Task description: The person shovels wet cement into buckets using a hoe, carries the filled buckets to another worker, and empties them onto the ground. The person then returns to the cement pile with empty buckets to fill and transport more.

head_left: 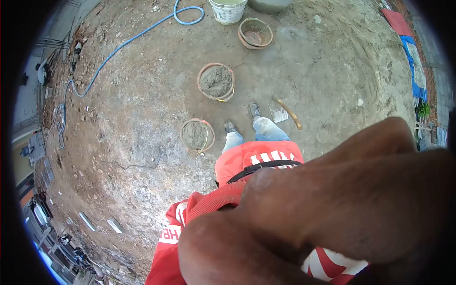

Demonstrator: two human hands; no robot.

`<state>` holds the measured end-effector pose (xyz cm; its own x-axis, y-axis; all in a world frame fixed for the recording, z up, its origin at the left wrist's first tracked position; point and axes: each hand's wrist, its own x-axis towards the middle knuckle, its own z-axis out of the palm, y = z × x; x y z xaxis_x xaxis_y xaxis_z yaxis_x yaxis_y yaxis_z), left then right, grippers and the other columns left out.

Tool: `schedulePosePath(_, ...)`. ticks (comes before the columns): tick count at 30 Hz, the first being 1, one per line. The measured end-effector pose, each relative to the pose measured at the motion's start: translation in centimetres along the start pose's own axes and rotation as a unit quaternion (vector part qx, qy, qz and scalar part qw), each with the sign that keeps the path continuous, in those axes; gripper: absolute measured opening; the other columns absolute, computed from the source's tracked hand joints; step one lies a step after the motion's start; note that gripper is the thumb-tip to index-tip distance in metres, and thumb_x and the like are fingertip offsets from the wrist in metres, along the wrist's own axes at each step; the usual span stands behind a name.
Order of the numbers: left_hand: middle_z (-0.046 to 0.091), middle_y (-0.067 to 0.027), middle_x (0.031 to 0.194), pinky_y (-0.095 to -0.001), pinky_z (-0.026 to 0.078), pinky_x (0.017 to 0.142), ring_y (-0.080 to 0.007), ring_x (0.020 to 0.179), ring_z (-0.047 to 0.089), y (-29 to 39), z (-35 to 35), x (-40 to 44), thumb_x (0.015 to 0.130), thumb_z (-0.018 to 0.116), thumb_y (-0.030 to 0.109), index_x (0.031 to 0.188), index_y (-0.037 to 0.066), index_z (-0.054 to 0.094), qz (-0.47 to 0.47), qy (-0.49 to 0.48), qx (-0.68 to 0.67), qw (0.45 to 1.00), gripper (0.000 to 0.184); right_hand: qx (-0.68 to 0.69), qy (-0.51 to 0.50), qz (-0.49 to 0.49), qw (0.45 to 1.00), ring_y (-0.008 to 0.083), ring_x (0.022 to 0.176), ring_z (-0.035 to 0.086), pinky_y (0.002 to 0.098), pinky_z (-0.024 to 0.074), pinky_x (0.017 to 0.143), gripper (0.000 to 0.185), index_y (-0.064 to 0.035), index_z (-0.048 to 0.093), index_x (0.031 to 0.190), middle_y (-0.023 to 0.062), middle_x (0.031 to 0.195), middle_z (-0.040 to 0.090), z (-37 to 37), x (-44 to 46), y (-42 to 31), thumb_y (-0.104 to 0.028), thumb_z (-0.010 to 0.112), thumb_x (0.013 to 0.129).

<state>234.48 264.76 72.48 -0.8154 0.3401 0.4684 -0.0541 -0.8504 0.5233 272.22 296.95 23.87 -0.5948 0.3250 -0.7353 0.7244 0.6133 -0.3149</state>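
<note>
My right hand (332, 204) is very close to the camera and fills the lower right of the head view. Its fingers are bent, and their tips are hidden, so whatever they may hold does not show. My left hand is out of sight. Below, on the ground by my feet, lies a hoe-like tool with a flat, mortar-smeared blade (278, 112) and a wooden handle (291, 115). Two round pans of wet grey mortar stand to the left of my feet: a nearer pan (182, 137) and a farther, fuller pan (199, 81).
Farther ahead are another round pan (255, 32) with little in it, a white bucket (228, 12) of liquid and part of a grey tub (270, 4). A blue hose (118, 50) snakes along the left. Blue sheeting (418, 90) lies at the right edge. The ground is rough dirt.
</note>
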Motion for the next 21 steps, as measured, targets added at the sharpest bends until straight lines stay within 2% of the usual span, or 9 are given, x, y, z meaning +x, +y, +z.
schedulePosePath(1,0.055,-0.0082,0.08,-0.0372,0.04,0.078,-0.0156,0.069,0.047,0.1,-0.1,-0.1,0.094,0.044,0.027,0.08,0.013,0.053,0.001,-0.001,0.004,1.0,0.021,0.004,0.0,-0.006,1.0,0.0308,0.081,0.068,0.0443,0.0528,0.074,0.026,-0.0106,0.068,0.096,0.0158,0.09,0.071,0.7,0.8,1.6,-0.032,0.059,0.085)
schedulePosePath(4,0.055,-0.0081,0.08,-0.0371,0.04,0.077,-0.0156,0.069,0.047,0.3,0.0,-0.2,0.093,0.046,0.027,0.079,0.013,0.053,0.006,-0.008,0.012,1.0,0.021,0.01,0.004,-0.018,1.0,0.0305,0.079,0.068,0.0455,0.0532,0.074,0.026,-0.0117,0.068,0.097,0.0145,0.09,0.072,0.4,0.9,0.3,-0.033,0.059,0.086)
schedulePosePath(10,0.055,-0.008,0.08,-0.0368,0.04,0.076,-0.0155,0.068,0.048,0.6,0.6,-0.7,0.092,0.048,0.028,0.079,0.013,0.053,0.014,-0.02,0.016,1.0,0.02,-0.081,0.027,-0.079,0.993,0.0231,0.069,0.065,0.0405,0.0539,0.065,0.028,-0.0053,0.065,0.091,0.0114,0.076,0.069,0.4,2.1,0.0,-0.029,0.051,0.088)
schedulePosePath(15,0.055,-0.0079,0.079,-0.0365,0.04,0.075,-0.0155,0.068,0.048,0.5,1.0,-1.2,0.09,0.05,0.028,0.079,0.012,0.054,0.014,-0.019,0.021,0.999,0.02,0.018,0.043,-0.035,0.998,0.0269,0.076,0.066,0.0362,0.05,0.068,0.025,-0.005,0.069,0.093,0.0178,0.08,0.068,-2.6,0.0,-4.0,-0.026,0.063,0.08)
schedulePosePath(17,0.056,-0.0078,0.079,-0.0364,0.04,0.074,-0.0155,0.068,0.048,0.3,1.2,-1.3,0.09,0.051,0.029,0.079,0.012,0.054,0.017,-0.02,0.026,0.999,0.02,0.046,0.023,-0.013,0.999,0.0243,0.071,0.064,0.0353,0.0491,0.065,0.024,-0.004,0.069,0.092,0.0158,0.075,0.067,-3.2,-0.2,-5.0,-0.024,0.063,0.08)
schedulePosePath(19,0.056,-0.0078,0.079,-0.0363,0.04,0.074,-0.0155,0.067,0.048,0.2,1.3,-1.3,0.089,0.052,0.029,0.079,0.012,0.054,0.018,-0.019,0.033,0.999,0.02,0.07,0.003,0.036,0.997,0.0257,0.07,0.065,0.0367,0.0484,0.064,0.024,-0.0035,0.068,0.094,0.0171,0.073,0.066,-4.5,-1.1,-6.7,-0.023,0.062,0.08)
schedulePosePath(21,0.056,-0.0077,0.079,-0.0362,0.04,0.074,-0.0155,0.067,0.048,-0.1,1.4,-1.2,0.089,0.053,0.029,0.079,0.012,0.055,0.021,-0.017,0.042,0.999,0.02,0.079,-0.01,0.037,0.996,0.0283,0.071,0.065,0.0374,0.0485,0.065,0.025,-0.0042,0.068,0.095,0.0181,0.074,0.066,-5.3,-1.3,-7.0,-0.024,0.062,0.08)
